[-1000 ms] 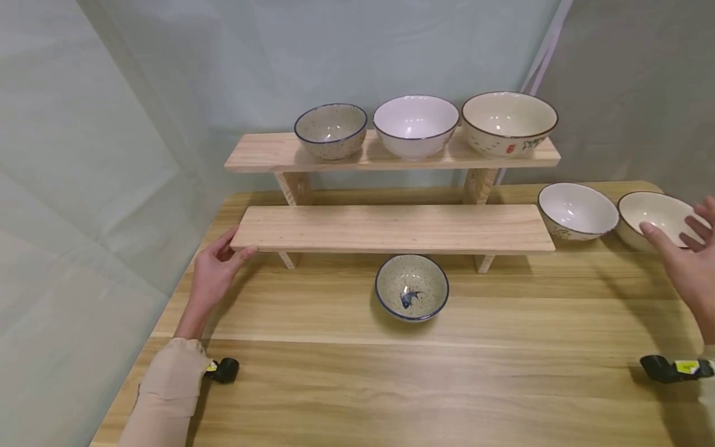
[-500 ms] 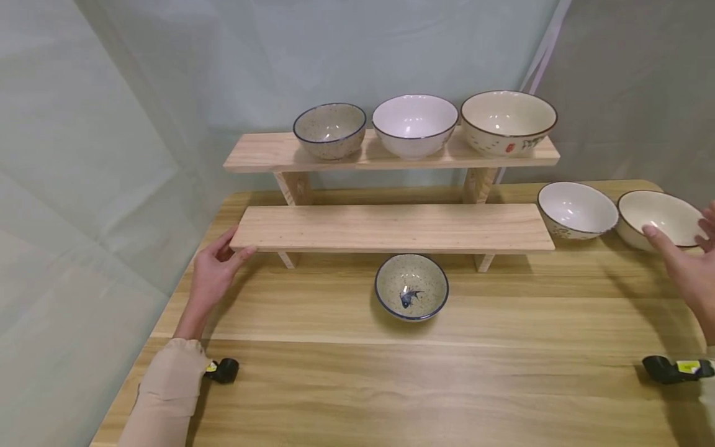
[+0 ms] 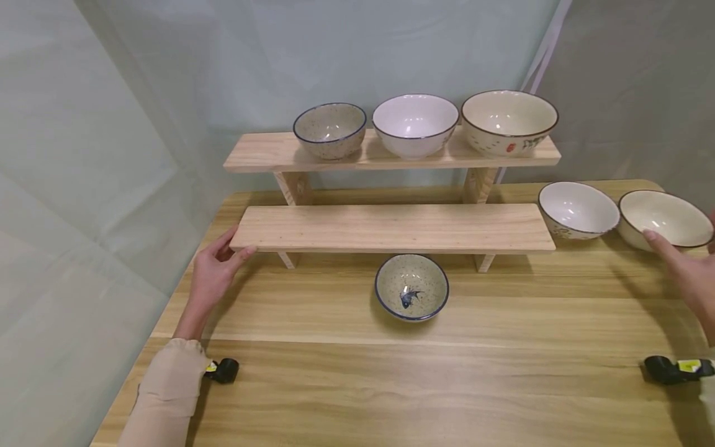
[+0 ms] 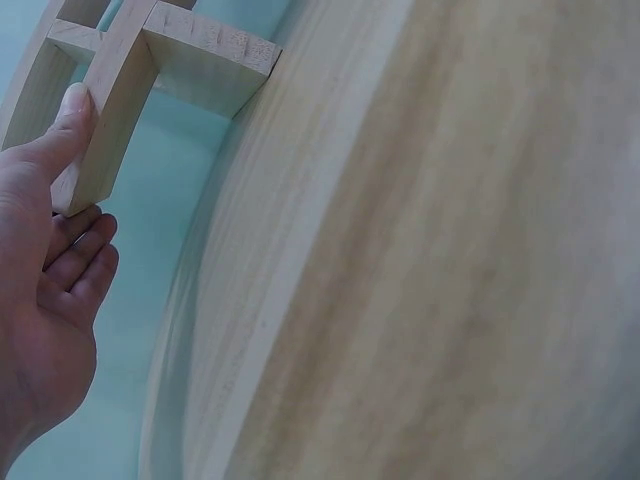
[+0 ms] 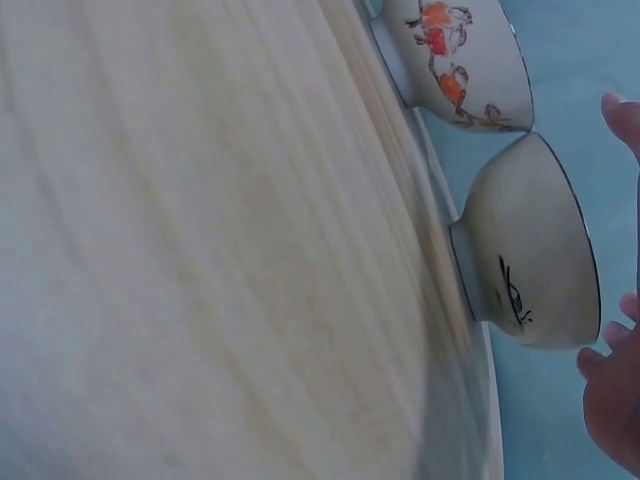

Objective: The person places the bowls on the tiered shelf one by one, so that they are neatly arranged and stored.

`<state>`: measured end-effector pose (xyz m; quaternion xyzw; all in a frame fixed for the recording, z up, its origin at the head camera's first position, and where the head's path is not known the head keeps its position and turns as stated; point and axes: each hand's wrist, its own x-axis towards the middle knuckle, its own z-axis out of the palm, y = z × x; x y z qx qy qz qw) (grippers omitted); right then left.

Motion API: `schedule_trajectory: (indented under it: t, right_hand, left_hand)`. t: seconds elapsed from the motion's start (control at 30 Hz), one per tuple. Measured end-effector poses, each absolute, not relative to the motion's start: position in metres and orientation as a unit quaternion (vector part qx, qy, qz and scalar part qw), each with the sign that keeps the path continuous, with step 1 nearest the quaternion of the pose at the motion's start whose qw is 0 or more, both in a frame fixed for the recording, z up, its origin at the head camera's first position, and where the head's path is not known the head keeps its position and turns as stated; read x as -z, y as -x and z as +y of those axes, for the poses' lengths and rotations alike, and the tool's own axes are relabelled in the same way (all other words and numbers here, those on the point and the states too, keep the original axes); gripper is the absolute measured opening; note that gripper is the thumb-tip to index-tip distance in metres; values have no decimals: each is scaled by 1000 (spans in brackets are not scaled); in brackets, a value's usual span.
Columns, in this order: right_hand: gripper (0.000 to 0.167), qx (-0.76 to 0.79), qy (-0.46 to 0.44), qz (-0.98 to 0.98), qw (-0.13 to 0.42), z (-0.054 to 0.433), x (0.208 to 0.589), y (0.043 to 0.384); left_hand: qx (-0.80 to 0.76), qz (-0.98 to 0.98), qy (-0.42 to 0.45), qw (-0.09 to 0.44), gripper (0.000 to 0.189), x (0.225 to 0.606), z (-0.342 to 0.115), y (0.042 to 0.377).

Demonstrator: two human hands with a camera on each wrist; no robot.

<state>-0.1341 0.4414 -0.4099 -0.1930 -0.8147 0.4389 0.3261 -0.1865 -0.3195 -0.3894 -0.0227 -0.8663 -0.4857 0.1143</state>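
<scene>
Head view: left hand [image 3: 211, 277] pinches the lower shelf [image 3: 391, 227] end, right hand [image 3: 689, 273] spread, fingers apart, thumb seemingly at the cream bowl [image 3: 665, 218] near the table [image 3: 424, 372] edge; a clumsy nudge could tip it off.

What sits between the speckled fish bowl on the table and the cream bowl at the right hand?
In the head view, bare tabletop, then the white bowl, lies between the fish bowl and the cream bowl.

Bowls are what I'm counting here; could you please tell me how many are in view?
6: three on the top shelf, speckled, white, cream; fish bowl on the table; two at right. None seems hidden.
</scene>
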Motion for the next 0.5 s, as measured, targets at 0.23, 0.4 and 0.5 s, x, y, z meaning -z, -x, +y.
schedule_trajectory:
  t: [0.23,0.4,0.5]
  right_hand:
    - [84,-451,215,-811,304,441,410,135]
    - [87,-469,245,-804,273,431,399,132]
    - [88,-470,246,-804,270,431,400,133]
  left_hand:
    - [483,-868,25,117,71,389,-319,187]
    - [486,-866,24,115,70,388,-319,187]
    - [490,-864,24,114,70,388,-319,187]
